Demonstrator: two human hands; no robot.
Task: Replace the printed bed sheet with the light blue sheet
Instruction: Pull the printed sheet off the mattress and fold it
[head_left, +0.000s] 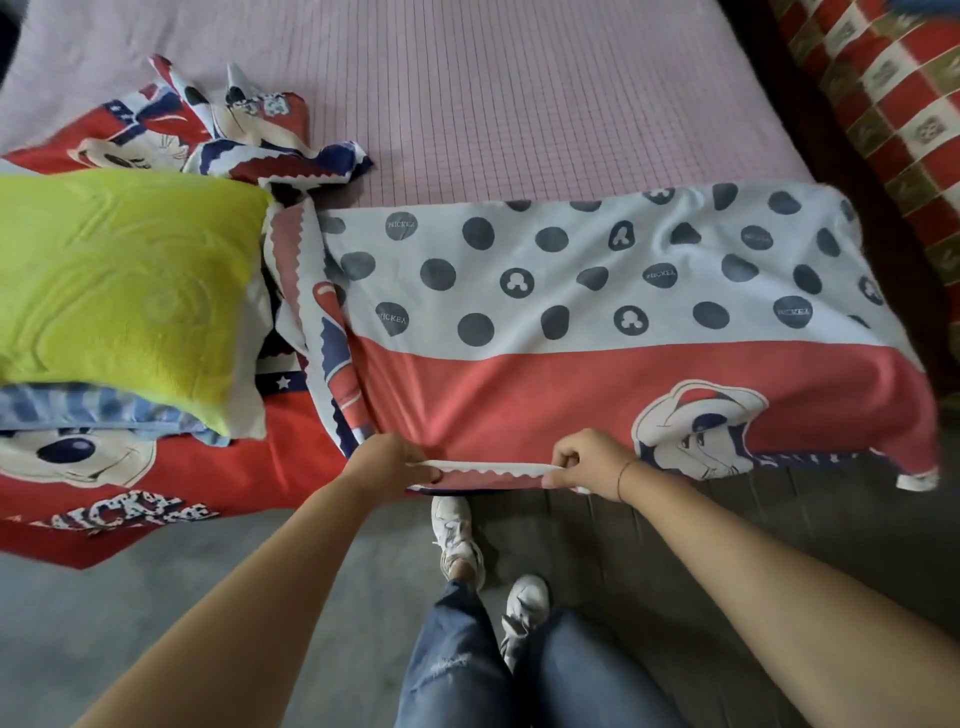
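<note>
Head view, looking down at the near edge of the bed. Both hands hold the printed sheet (519, 395) by its white scalloped hem (493, 466), which runs taut between them just off the near edge of the mattress (519, 104). The left hand (389, 462) has its fingers closed over the hem's left end. The right hand (587, 460) is curled round the right end, with a thin bracelet (622, 478) on the wrist.

The sheet covers only the near strip of the mattress. A red band lies closest to the hands, and beyond it a white band with dark dots reaches towards the middle. Its right end hangs over the near right corner. Past the dotted band the pink checked mattress is bare up to the far edge. More of the sheet lies crumpled at the far left and spreads flat along the left near edge, drooping towards the floor (104, 613).

A yellow-green pillow (119, 275) rests on that left part, with a blue striped cloth (78, 408) under its near side; what this cloth is I cannot tell. A red patterned quilt (893, 93) lies beyond the far right corner. Jeans (457, 665) and white shoes (457, 535) show below the hands.
</note>
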